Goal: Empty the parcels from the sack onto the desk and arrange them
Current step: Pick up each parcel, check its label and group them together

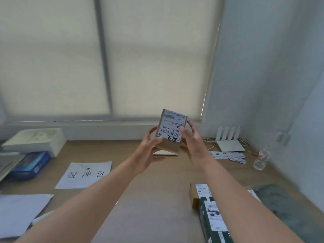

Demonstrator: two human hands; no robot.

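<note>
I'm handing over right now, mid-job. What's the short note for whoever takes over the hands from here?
Left hand and right hand: both grip one small labelled parcel, raised above the desk.
Done: a brown parcel and a green parcel lie together at the desk's near right.
What looks like the grey sack lies right of them; its contents are not visible.
Left: set this parcel down, check the sack, arrange the parcels.

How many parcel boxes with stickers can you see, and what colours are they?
Brown boxes: 2 (held brown box; lying brown box)
Dark green box: 1
Total: 3 in plain view
</note>
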